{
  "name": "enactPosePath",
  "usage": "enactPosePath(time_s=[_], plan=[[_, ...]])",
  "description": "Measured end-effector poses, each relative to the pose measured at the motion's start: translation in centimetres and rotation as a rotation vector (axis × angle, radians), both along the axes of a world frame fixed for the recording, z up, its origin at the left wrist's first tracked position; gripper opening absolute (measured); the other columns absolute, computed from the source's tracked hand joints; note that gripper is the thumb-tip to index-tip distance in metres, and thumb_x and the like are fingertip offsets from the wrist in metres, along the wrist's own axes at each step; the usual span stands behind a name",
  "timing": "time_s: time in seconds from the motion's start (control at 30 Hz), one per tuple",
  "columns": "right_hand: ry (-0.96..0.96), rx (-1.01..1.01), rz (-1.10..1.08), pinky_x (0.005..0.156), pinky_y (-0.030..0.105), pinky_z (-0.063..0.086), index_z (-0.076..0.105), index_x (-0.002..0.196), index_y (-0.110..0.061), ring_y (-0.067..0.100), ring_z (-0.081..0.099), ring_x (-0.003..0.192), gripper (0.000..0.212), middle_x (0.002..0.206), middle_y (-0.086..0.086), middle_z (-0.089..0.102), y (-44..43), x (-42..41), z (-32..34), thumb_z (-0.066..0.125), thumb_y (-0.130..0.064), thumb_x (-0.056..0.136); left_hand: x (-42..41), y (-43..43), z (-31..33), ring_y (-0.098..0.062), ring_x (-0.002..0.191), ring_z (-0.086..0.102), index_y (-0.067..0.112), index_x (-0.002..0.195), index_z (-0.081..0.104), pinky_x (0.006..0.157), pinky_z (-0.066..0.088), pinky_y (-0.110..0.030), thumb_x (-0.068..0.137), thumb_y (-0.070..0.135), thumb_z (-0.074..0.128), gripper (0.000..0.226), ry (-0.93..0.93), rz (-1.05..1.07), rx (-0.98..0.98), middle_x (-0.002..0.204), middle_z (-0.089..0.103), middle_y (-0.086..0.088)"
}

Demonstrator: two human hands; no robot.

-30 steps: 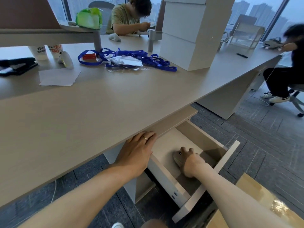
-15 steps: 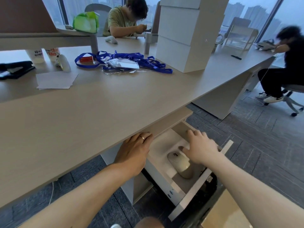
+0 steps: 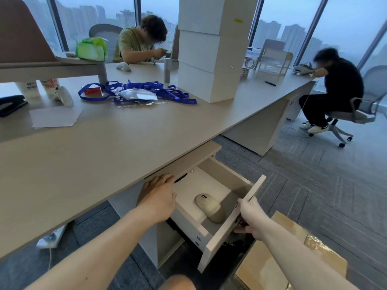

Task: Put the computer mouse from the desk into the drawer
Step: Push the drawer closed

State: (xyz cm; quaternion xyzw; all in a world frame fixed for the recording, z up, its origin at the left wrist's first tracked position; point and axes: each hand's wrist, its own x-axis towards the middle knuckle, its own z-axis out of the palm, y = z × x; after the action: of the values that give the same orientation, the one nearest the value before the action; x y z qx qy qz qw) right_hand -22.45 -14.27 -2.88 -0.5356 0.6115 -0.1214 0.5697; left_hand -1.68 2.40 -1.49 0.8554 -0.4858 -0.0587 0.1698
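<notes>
A beige computer mouse (image 3: 209, 207) lies on the floor of the open drawer (image 3: 225, 178), under the desk (image 3: 104, 153) edge. Nothing touches it. My left hand (image 3: 158, 195) rests flat on the desk's front edge, fingers curled over the rim, a ring on one finger. My right hand (image 3: 250, 216) grips the drawer's front panel (image 3: 228, 229) near its top edge, thumb inside and fingers on the outer face.
On the desk lie blue lanyards (image 3: 146, 92), a paper sheet (image 3: 55, 117) and stacked white boxes (image 3: 211, 49). A cardboard box (image 3: 293, 258) stands by my right arm. Two people sit at the desk, one far side (image 3: 142, 41), one on a chair at right (image 3: 335, 88).
My right hand let go of the mouse, rose out of the drawer and took hold of the front panel. The mouse stays on the drawer floor. The left hand has not moved.
</notes>
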Motion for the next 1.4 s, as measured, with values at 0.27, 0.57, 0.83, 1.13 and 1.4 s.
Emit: enactPosePath(time_s=[0.27, 0.57, 0.83, 1.13, 1.4], plan=[[-0.095, 0.022, -0.040, 0.063, 0.066, 0.058, 0.031, 0.137, -0.025, 0.044, 0.059, 0.102, 0.035, 0.118, 0.016, 0.050, 0.5, 2.2, -0.1, 0.036, -0.029, 0.103, 0.5, -0.4, 0.3, -0.017, 0.133, 0.039, 0.020, 0.144, 0.044, 0.109, 0.032, -0.035, 0.098, 0.032, 0.045, 0.047, -0.001, 0.012, 0.008, 0.148, 0.043, 0.004], [-0.189, 0.073, -0.035, 0.072, 0.067, 0.057, 0.015, 0.154, -0.034, 0.035, 0.048, 0.106, 0.053, 0.139, 0.008, 0.041, 0.7, 6.1, 0.2, 0.035, -0.030, 0.105, 0.7, -0.3, 0.1, -0.017, 0.131, 0.037, 0.027, 0.143, 0.041, 0.107, 0.029, -0.036, 0.098, 0.027, 0.042, 0.045, -0.040, -0.016, -0.006, 0.146, 0.041, 0.008], [-0.295, 0.129, -0.044, 0.071, 0.063, 0.060, 0.019, 0.155, -0.043, 0.043, 0.042, 0.133, 0.054, 0.153, 0.008, 0.035, 1.4, 10.6, 0.1, 0.037, -0.041, 0.104, 1.4, 0.0, -0.5, -0.015, 0.127, 0.042, 0.025, 0.139, 0.049, 0.103, 0.034, -0.033, 0.100, 0.021, 0.038, 0.041, -0.048, -0.037, -0.106, 0.140, 0.048, 0.009], [-0.442, 0.138, -0.062, 0.074, 0.059, 0.060, 0.038, 0.144, -0.042, 0.043, 0.039, 0.135, 0.055, 0.138, 0.004, 0.041, 3.0, 14.2, -0.4, 0.024, -0.010, 0.102, 1.2, 0.2, -1.9, -0.013, 0.128, 0.041, 0.030, 0.140, 0.046, 0.099, 0.031, -0.030, 0.092, 0.026, 0.058, 0.050, -0.129, -0.006, -0.185, 0.141, 0.048, 0.014], [-0.479, 0.186, -0.044, 0.075, 0.058, 0.061, 0.028, 0.155, -0.041, 0.044, 0.037, 0.138, 0.055, 0.157, 0.009, 0.033, 3.3, 16.0, -0.7, 0.031, -0.018, 0.105, 2.9, 0.4, -2.3, -0.009, 0.113, 0.056, 0.032, 0.135, 0.051, 0.088, 0.051, -0.030, 0.074, -0.004, 0.069, 0.073, -0.086, -0.074, -0.228, 0.133, 0.052, 0.019]])
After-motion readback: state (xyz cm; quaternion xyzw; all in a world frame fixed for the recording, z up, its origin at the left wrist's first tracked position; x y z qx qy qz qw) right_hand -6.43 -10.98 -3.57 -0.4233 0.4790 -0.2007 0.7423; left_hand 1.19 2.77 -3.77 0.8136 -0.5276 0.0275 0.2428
